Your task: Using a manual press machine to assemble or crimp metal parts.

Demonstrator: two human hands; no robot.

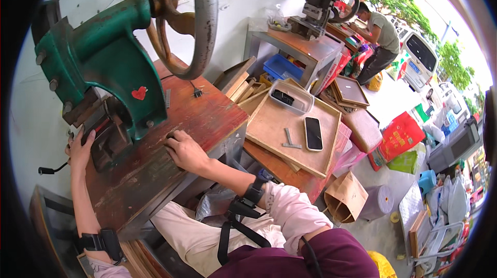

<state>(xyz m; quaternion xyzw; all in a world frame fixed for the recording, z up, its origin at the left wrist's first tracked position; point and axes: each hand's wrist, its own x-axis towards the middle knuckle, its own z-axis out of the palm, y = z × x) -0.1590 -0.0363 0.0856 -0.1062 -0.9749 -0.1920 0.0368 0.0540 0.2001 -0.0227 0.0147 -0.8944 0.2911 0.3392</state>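
Note:
A green hand press with a large metal handwheel stands on a worn red-brown wooden workbench. My left hand is at the left side of the press's lower part, fingers stretched and apart, fingertips against the dark metal block under the ram. It is partly hidden there. My right hand rests on the bench to the right of the press. Its fingers are curled together, with something small and dark at the fingertips that I cannot make out. A small dark pronged piece lies behind it.
Right of the bench, a wooden tray holds a phone, metal strips and a clear plastic box. A second press stands farther back, near a bent-over person. A black lever sticks out at left.

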